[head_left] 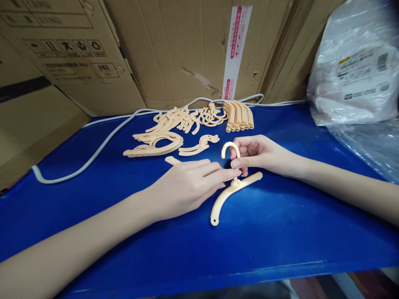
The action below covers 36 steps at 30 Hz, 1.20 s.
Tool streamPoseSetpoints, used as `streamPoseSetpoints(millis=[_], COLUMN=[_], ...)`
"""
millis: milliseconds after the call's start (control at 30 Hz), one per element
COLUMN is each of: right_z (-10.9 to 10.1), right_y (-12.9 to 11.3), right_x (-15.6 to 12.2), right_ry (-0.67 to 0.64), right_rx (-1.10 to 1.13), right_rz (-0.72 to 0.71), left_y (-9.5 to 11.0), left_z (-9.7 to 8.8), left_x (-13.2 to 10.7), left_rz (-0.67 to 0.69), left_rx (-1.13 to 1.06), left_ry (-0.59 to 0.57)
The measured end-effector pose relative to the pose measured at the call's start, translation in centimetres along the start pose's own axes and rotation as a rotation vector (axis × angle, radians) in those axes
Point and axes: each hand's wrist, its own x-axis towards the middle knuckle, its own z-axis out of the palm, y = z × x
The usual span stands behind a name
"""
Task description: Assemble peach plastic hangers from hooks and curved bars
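Note:
A peach plastic hanger [231, 192] lies on the blue table [280, 232], its hook [230, 148] standing up. My right hand [258, 154] pinches the hook between thumb and fingers. My left hand [190, 185] rests beside it, fingers closed and pointing at the joint where the hook meets the curved arm. Another peach piece [172, 160] sticks out from behind my left hand; whether the hand holds it is hidden.
Piles of peach hanger parts [156, 144] and a stack of curved arms [239, 115] lie at the back of the table. A white cable [102, 145] runs along the left. Cardboard boxes [187, 50] stand behind, and a plastic bag [355, 70] sits at right.

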Motion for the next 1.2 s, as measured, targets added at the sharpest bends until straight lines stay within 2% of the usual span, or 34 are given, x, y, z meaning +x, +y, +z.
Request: streamPoseSetpoints(millis=[400,867,1067,1200], right_z=[0.0,-0.11,-0.12,-0.17], right_y=[-0.07,-0.17,-0.11,-0.07], right_x=[0.01,0.05,-0.02,-0.01], right_ry=[-0.003,0.06,-0.006,0.012], right_rx=[0.012,0.079,0.052,0.078], right_rz=[0.007,0.005,0.014,-0.01], left_y=[0.07,0.12,0.12,0.08], left_z=[-0.09,-0.04,0.05,0.02], left_x=[-0.09,-0.03,0.0,0.04], left_rz=[-0.011,-0.002,-0.001,-0.008], left_rx=[0.01,0.036,0.018,0.005], left_ry=[-0.005,0.013,-0.008,0.0])
